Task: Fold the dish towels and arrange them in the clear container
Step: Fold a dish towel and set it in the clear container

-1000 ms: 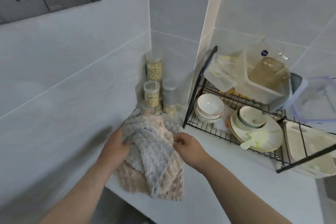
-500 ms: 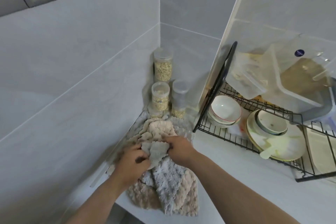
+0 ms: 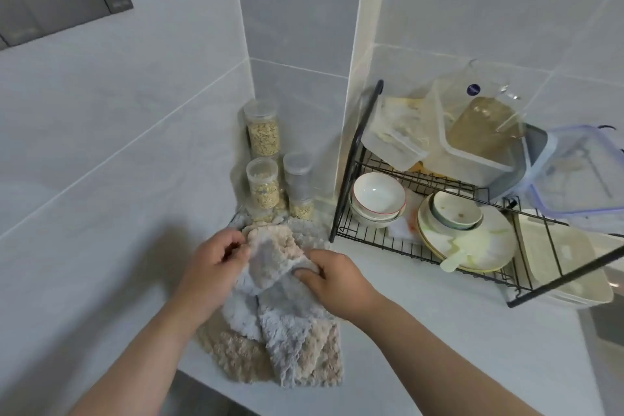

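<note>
White countertop (image 3: 422, 314), tiled corner. Left hand (image 3: 211, 267) and right hand (image 3: 332, 275) both pinch a grey-beige dish towel (image 3: 270, 260), bunched between them atop the towel pile (image 3: 287, 348). Oat jars (image 3: 263, 179) just beyond; dish rack (image 3: 439, 246) right of right hand.

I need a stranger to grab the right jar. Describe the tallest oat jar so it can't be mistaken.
Start at the tiled wall corner left of the black wire dish rack. A cluster of clear round jars stands there, behind the towels. The tallest oat jar stands furthest back, against the wall, rising above the others and nearly full of pale flakes.
</note>
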{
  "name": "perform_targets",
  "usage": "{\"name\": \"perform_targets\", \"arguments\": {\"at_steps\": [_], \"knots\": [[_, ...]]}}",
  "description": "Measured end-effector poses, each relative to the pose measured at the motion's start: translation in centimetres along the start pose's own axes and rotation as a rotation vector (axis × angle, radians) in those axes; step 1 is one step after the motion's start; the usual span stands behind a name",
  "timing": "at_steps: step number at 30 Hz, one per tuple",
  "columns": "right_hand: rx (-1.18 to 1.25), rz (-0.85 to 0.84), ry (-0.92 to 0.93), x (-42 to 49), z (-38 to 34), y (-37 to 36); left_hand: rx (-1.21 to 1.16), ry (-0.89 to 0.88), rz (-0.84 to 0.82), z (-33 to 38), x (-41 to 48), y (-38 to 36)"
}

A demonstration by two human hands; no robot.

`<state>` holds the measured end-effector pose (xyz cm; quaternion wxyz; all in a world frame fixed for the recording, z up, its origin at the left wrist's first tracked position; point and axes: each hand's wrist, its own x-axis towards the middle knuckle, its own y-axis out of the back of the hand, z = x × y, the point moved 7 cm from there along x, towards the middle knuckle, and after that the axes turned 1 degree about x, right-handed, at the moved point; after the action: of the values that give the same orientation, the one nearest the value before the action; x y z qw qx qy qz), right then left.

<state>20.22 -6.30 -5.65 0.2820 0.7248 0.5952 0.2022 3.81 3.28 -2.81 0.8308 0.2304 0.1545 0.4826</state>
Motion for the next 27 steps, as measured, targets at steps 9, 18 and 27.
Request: {"name": "perform_targets", "arguments": {"at_steps": [9,18,27], "knots": [[0.201,0.138,-0.297,-11.9,5.5,9.5,-0.131,-0.294,-0.124,15.6,-2.0,-4.6],[-0.039,0.374,-0.402,-23.4,10.3,22.8,-0.125,-0.354,-0.233,20.3,-2.1,-13.3],[-0.192,0.25,-0.31,-30.0,15.7,19.3,0.054,-0.266,-0.542,12.6,-7.9,-20.8]]}}
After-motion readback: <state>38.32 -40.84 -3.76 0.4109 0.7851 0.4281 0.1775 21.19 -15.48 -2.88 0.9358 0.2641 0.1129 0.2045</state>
